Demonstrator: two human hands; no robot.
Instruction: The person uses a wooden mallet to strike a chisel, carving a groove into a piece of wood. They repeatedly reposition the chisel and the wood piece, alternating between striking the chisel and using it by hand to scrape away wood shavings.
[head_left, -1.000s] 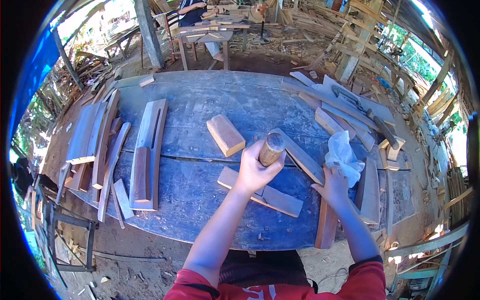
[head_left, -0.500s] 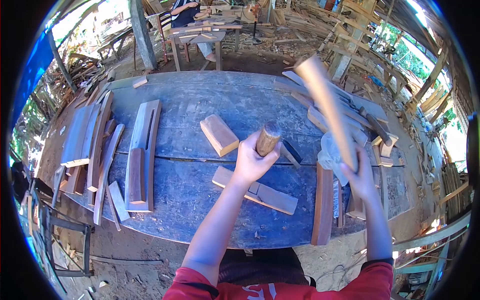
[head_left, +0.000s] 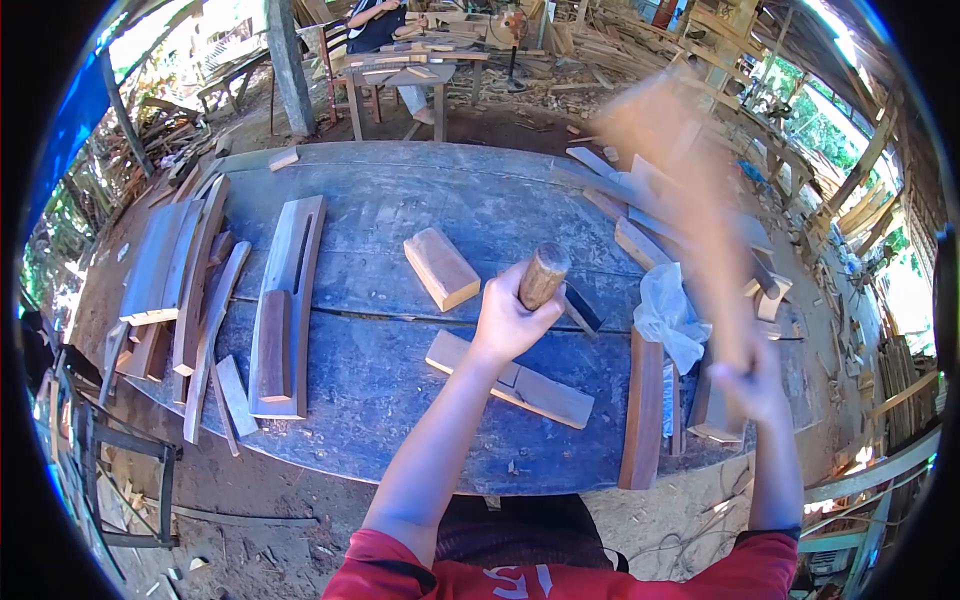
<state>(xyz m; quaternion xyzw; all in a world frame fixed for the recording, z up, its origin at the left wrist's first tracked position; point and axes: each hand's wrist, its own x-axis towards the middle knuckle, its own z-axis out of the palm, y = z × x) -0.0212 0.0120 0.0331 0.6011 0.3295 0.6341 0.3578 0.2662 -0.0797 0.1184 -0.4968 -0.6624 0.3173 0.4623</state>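
My left hand (head_left: 512, 318) is closed round the thick wooden handle of a chisel (head_left: 545, 275); a dark flat blade shows behind the hand, its tip out of clear sight. Blurred by motion, a long pale wooden mallet (head_left: 705, 205) rises from my right hand (head_left: 752, 385), which is wrapped round its lower end. Just under my left wrist lies a flat wooden piece (head_left: 510, 382) with pencil-like marks across it. A thick wooden block (head_left: 442, 268) sits to the left of the chisel. Near my right hand rests a crumpled clear plastic bag (head_left: 672, 310).
The worn blue table (head_left: 380, 400) has a long crack. Stacked boards (head_left: 160, 260) and a slotted wooden piece (head_left: 300, 250) lie at left. A long dark bar of wood (head_left: 642, 410) lies at right. Beyond, a person (head_left: 375, 25) works at another table (head_left: 400, 75).
The mallet has swung and now smears across the view, with my right hand slightly lower and further right. My left hand stays nearly in place with the chisel.
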